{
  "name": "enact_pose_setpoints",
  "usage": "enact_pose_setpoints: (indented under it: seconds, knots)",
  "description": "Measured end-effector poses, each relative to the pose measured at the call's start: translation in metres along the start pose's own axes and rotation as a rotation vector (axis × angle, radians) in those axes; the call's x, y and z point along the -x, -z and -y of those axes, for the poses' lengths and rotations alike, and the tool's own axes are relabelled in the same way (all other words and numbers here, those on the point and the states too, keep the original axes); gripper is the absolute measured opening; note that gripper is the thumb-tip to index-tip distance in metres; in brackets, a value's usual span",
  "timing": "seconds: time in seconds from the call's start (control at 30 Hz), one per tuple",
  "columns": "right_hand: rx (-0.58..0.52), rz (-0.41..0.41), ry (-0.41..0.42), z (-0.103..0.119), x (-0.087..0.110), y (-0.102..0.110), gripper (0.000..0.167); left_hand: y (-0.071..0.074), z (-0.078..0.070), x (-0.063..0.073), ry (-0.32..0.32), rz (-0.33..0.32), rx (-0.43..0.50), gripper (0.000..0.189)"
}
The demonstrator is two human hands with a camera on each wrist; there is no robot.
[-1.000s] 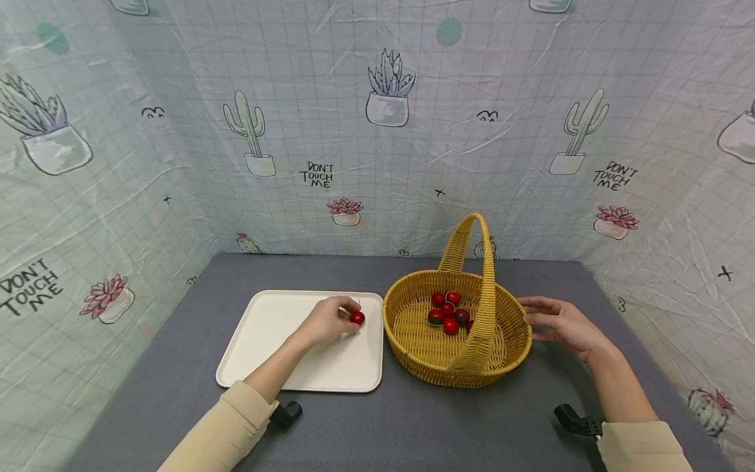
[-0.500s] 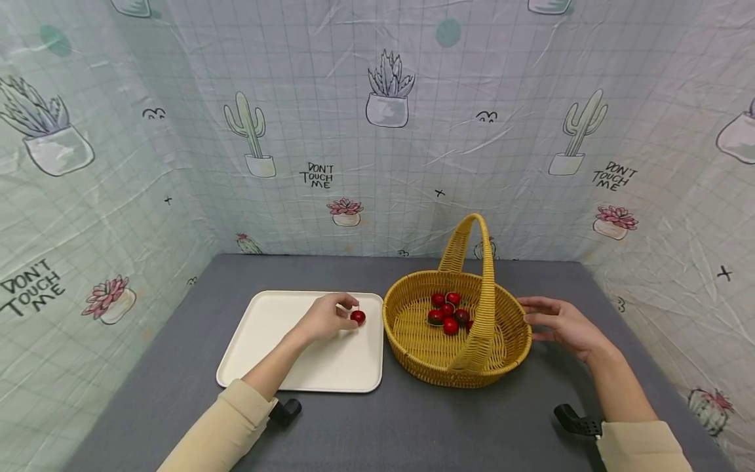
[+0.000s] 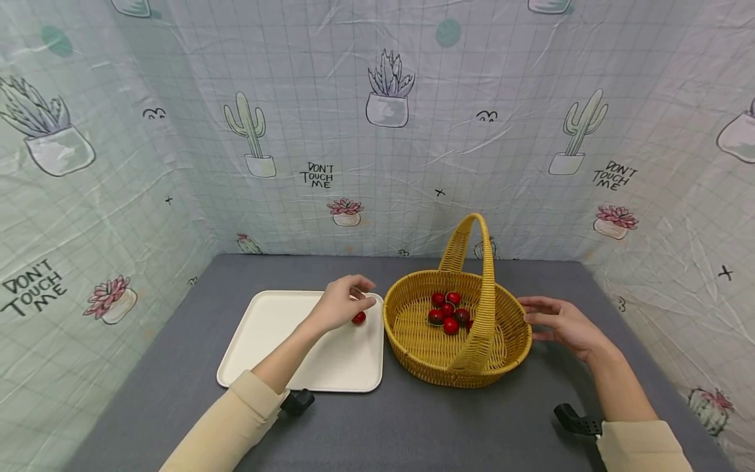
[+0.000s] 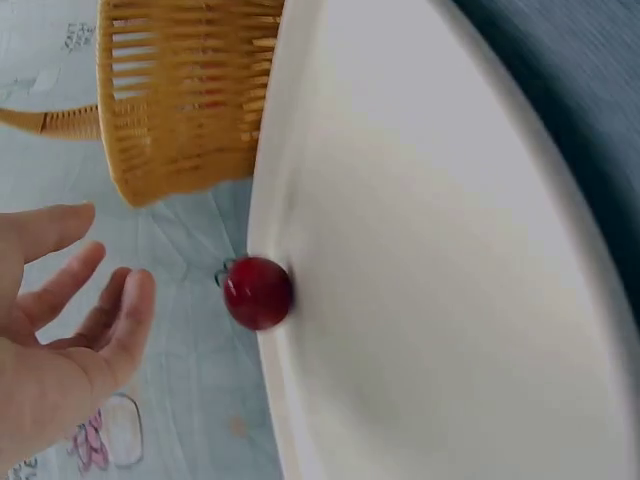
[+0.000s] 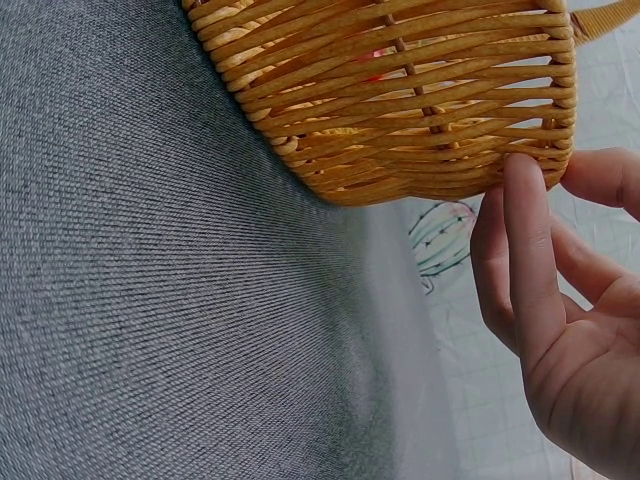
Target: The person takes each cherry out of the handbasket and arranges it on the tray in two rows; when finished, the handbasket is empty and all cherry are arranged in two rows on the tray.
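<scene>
On the white tray (image 3: 283, 328), near its right end, lies a dark red cherry (image 4: 258, 293) with a short stem. My left hand (image 3: 342, 303) hovers above and beside it, fingers loosely bent, with nothing between them; the cherry is apart from the fingertips in the left wrist view. A yellow woven basket (image 3: 413, 357) with a tall arched handle stands right of the tray. My right hand (image 3: 563, 324) lightly holds the basket's right rim, one fingertip on the outer wall and another at the top edge, as the right wrist view (image 5: 590, 320) shows.
Several red cherries (image 3: 451, 326) lie inside the basket, partly behind its handle (image 3: 486, 288). The grey cloth tabletop (image 3: 377, 432) meets a patterned curtain (image 3: 330, 131) at the back and sides. A black wrist mount (image 3: 575, 421) sits below each forearm.
My left hand has moved up and slightly right, away from the cherry, which stays on the tray. My right hand and the basket have not moved.
</scene>
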State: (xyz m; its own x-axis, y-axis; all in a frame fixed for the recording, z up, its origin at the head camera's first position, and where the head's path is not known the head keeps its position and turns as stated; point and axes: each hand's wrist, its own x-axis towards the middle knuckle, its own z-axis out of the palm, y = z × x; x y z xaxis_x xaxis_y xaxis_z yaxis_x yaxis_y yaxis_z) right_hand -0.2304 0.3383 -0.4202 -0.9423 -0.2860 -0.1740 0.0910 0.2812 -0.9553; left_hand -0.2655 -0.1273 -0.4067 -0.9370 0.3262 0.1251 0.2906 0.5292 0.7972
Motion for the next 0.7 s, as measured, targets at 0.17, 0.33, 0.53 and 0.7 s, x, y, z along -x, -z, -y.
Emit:
enact_pose_setpoints:
  seconds: [0.17, 0.33, 0.53, 0.7]
  knots:
    - [0.001, -0.001, 0.003, -0.001, 0.000, 0.000, 0.063, -0.008, -0.014, -0.006, -0.062, 0.025, 0.054, 0.025]
    - [0.001, -0.005, 0.000, -0.002, -0.001, 0.001, 0.063, -0.018, -0.026, -0.013, -0.128, 0.059, 0.087, 0.030]
    - [0.004, -0.008, -0.002, -0.003, -0.001, 0.000, 0.064, -0.033, -0.037, -0.022, -0.180, 0.100, 0.110, 0.030]
    - [0.002, -0.011, 0.000, -0.003, -0.002, 0.000, 0.064, -0.046, -0.043, -0.030, -0.201, 0.144, 0.089, 0.025]
